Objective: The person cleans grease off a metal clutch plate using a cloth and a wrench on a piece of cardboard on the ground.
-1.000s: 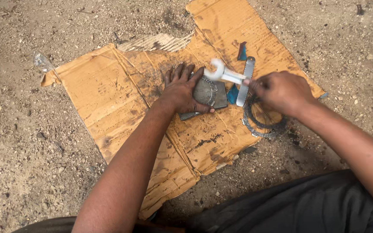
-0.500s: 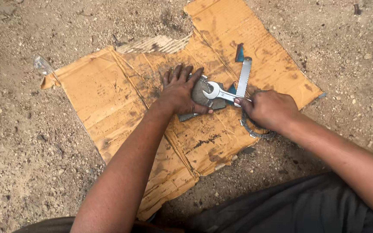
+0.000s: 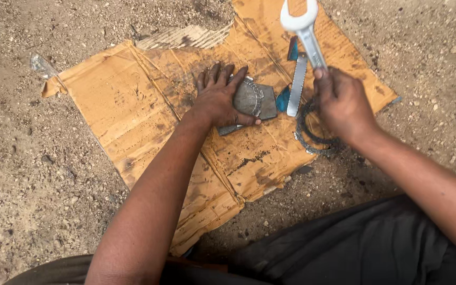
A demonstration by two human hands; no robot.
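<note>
We are pressing our left hand point(image 3: 220, 97) flat on the disc point(image 3: 249, 98); our right hand point(image 3: 341, 103) is gripping the spanner point(image 3: 304, 31).

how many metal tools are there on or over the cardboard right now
2. A silver open-ended wrench is raised in the right hand above the cardboard. A flat file-like blade with a blue handle lies beside it. More may hide under the hands.

Gravel ground point(image 3: 38, 184) carries stained cardboard point(image 3: 106, 100); blade point(image 3: 296, 87), ring point(image 3: 306, 138) atop.
</note>
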